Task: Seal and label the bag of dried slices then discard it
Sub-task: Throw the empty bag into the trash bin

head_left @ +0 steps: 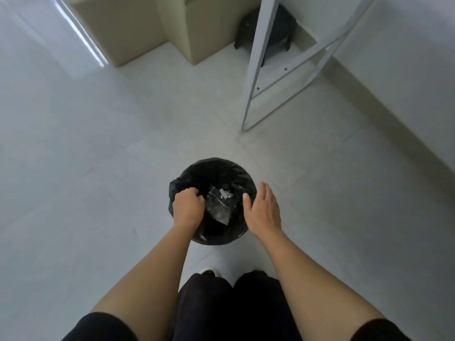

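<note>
A round bin lined with a black bag (pixel 214 168) stands on the floor just in front of my feet. Inside it lies the clear bag of dried slices (pixel 220 205), with a small white label showing near its top. My left hand (pixel 188 209) hovers over the bin's left side with its fingers curled closed; whether it touches the liner I cannot tell. My right hand (pixel 262 209) is over the bin's right rim, fingers spread and holding nothing.
A white metal table frame (pixel 258 67) stands ahead on the right beside a white wall. Beige cardboard boxes (pixel 138 28) sit at the back, with a dark object (pixel 278 28) behind the frame. Pale floor tiles surround the bin.
</note>
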Demonstrator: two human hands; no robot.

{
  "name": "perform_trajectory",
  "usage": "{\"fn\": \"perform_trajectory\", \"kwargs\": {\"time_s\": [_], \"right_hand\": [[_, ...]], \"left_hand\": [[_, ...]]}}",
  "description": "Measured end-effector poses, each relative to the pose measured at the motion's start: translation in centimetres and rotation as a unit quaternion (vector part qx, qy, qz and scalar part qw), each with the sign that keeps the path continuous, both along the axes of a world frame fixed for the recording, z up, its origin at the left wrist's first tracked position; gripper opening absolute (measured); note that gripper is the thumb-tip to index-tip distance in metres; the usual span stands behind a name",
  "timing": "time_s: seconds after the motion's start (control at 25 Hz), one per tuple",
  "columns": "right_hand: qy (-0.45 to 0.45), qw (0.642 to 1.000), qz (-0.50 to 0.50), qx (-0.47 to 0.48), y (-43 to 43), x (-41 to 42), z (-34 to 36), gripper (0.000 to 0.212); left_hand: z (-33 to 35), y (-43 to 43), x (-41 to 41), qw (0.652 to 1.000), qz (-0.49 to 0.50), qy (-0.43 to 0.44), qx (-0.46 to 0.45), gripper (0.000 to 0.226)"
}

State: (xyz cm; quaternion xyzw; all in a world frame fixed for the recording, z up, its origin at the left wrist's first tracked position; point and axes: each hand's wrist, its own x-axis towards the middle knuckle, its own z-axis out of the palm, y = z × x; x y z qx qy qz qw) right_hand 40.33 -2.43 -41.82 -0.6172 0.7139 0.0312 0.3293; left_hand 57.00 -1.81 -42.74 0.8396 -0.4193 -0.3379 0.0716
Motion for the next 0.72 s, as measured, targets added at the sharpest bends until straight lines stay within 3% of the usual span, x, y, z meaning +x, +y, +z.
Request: {"fn": "perform_trajectory", "kwargs": {"time_s": [0.16, 0.32, 0.48, 0.72], "right_hand": [[-0.046, 0.996, 0.048, -0.062, -0.6, 2.0, 14.8, 0.057], [-0.072, 0.979, 0.032, -0.190, -1.8, 2.1, 31.8, 0.049], [-0.018, 0.958, -0.087, -0.272, -1.1, -4.2, 43.1, 0.049], [0.086, 0.899, -0.295, -0.312, 2.9, -23.4, 49.6, 0.060]], "left_hand": [[16.3, -1.3, -0.4, 0.985, 0.065, 0.052, -0.150, 0.032], [33.8, -3.3, -1.4, 0.965, 0.016, 0.060, -0.256, 0.037], [46.4, -5.8, -7.3, 0.944, -0.174, 0.059, -0.275, 0.041], [53.8, -7.6, -24.6, 0.860, -0.390, 0.111, -0.310, 0.047]]}}
